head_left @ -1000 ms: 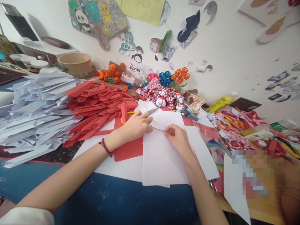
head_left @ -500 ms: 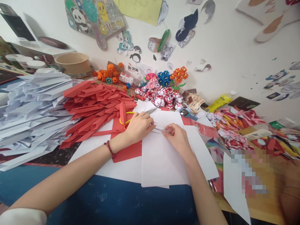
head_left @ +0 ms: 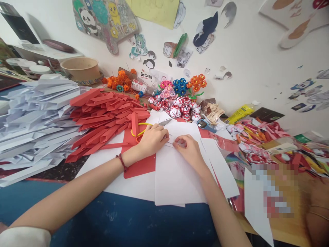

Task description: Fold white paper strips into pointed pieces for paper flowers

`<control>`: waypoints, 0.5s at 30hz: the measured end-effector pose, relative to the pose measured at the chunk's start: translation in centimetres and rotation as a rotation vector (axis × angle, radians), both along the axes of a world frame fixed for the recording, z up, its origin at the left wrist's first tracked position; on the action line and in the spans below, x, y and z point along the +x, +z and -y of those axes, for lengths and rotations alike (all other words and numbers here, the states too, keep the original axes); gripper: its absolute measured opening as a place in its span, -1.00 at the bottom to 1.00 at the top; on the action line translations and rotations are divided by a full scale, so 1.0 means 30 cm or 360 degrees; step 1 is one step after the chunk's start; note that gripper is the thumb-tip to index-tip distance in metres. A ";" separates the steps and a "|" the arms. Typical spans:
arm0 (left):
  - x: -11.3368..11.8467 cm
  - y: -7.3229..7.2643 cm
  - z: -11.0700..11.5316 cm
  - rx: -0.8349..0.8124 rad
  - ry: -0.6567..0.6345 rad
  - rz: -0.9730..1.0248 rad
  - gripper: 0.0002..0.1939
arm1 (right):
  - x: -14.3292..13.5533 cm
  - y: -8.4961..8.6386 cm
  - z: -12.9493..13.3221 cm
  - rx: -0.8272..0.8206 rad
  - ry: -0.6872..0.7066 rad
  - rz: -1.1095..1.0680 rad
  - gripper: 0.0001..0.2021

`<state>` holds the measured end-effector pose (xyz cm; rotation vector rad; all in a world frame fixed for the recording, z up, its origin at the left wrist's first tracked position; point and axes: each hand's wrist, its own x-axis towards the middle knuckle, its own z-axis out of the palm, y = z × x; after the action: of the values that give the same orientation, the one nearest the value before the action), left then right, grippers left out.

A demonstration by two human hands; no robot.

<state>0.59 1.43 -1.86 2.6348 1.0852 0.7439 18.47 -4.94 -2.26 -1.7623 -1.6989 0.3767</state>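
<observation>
Over the white paper sheets (head_left: 180,181), my left hand (head_left: 153,139) and my right hand (head_left: 189,149) are close together with curled fingers. Both pinch a thin white paper strip (head_left: 169,144), mostly hidden by the fingers and hard to tell from the sheets below. Scissors (head_left: 164,122) with yellow and orange handles lie just beyond and under my left hand, blades pointing right. A folded red paper piece (head_left: 134,124) rests by their handle. Red paper (head_left: 140,169) shows beneath my left wrist.
Piles of folded white strips (head_left: 38,120) and red strips (head_left: 102,116) fill the left. Red-and-white paper flowers (head_left: 177,108) and a blue watch (head_left: 205,126) lie at the back. Another person's arm (head_left: 318,206) is at the right edge, beside a white sheet (head_left: 257,206).
My right hand has shifted slightly left, closer to my left hand, and its fingers have curled in more. The left hand has barely moved.
</observation>
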 end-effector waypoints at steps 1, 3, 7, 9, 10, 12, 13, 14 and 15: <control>-0.002 0.002 -0.002 -0.0024 0.0000 -0.0003 -0.89 | 0.001 0.002 0.001 -0.0014 -0.0003 -0.0012 -0.92; -0.009 0.010 -0.009 -0.0090 -0.0012 -0.0006 -0.91 | 0.004 0.004 0.001 -0.0018 -0.0001 -0.0039 -0.91; -0.031 0.030 -0.029 -0.0164 -0.0003 0.0031 -0.84 | 0.005 0.000 0.002 0.0015 0.0027 -0.0100 -0.92; -0.039 0.038 -0.036 -0.0150 0.0027 0.0066 -0.82 | 0.004 -0.001 0.003 0.0022 0.0039 -0.0114 -0.93; -0.041 0.041 -0.038 -0.0143 0.0031 0.0079 -0.84 | 0.003 -0.001 0.003 0.0024 0.0043 -0.0114 -0.94; -0.040 0.043 -0.036 -0.0138 -0.0015 0.0075 -0.87 | 0.001 0.002 0.004 0.0026 0.0040 -0.0111 -0.93; -0.038 0.043 -0.034 -0.0134 -0.0059 0.0057 -0.87 | 0.000 0.003 0.004 0.0025 0.0040 -0.0110 -0.93; -0.036 0.041 -0.032 -0.0125 -0.0105 0.0032 -0.87 | 0.000 0.005 0.005 0.0024 0.0037 -0.0109 -0.93; -0.034 0.040 -0.029 -0.0112 -0.0143 0.0001 -0.88 | 0.000 0.007 0.005 0.0022 0.0035 -0.0108 -0.93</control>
<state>-0.44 2.30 -0.67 2.6044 0.9668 0.6758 18.47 -5.10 -2.06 -1.7034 -1.6705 0.4290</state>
